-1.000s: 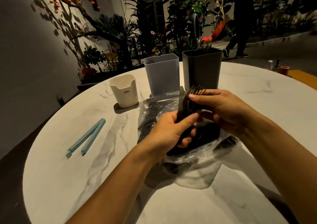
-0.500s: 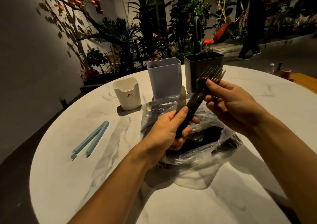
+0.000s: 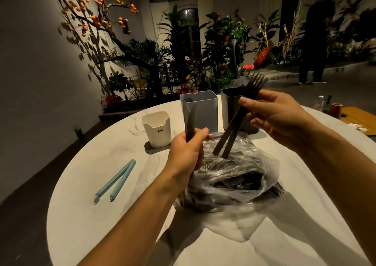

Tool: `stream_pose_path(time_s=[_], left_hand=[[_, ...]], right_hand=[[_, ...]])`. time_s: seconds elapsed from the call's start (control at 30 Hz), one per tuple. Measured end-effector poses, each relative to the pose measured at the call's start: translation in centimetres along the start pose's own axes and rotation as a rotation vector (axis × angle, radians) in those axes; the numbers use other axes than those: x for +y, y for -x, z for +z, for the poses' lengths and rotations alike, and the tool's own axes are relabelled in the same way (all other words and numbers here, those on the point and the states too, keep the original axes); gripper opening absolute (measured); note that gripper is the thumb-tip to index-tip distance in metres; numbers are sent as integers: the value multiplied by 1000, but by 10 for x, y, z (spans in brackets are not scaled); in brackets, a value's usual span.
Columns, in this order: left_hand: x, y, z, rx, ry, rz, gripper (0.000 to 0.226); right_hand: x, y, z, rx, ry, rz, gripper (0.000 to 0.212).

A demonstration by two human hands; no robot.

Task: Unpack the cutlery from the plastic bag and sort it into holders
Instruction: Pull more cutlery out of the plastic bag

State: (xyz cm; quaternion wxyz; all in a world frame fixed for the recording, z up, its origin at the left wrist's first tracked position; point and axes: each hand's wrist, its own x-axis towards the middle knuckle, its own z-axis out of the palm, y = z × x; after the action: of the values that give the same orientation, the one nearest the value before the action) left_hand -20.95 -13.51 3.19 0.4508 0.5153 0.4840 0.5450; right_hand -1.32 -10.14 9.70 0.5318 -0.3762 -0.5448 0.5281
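Three holders stand toward the far edge of the counter [image 3: 85,180]: a white cup [image 3: 156,129], a grey holder [image 3: 200,111] and a dark holder [image 3: 232,111]. Most cutlery seems left in the plastic bag [image 3: 230,180] at the centre. The left hand [image 3: 187,153] grips a knife [image 3: 190,121] upright; the right hand [image 3: 274,117] pinches forks [image 3: 240,115], tilted, before the dark holder.

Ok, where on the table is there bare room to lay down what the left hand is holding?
Bare marble lies between the blue clip, the white holder and the plastic bag, and along the near left edge. Crowded: the bag's middle and the far holders.
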Motion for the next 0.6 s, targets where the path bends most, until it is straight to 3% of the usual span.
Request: stream_pose_path(time_s=[0.07, 0.17, 0.33, 0.47, 0.6], left_hand=[[14, -7, 0, 25, -20, 80, 24], [32, -15, 5, -73, -66, 165, 24], [48, -32, 12, -82, -189, 204, 22], [63, -46, 13, -50, -197, 221, 15], [85, -66, 11, -40, -133, 183, 25]], right_hand=[[-4, -2, 9, -59, 82, -22, 17], [-9, -8, 19, -136, 153, -46, 32], [-18, -21, 28, -170, 238, -78, 11], [-33, -35, 27, -215, 191, -85, 16], [-49, -55, 29, -185, 266, -208, 17]])
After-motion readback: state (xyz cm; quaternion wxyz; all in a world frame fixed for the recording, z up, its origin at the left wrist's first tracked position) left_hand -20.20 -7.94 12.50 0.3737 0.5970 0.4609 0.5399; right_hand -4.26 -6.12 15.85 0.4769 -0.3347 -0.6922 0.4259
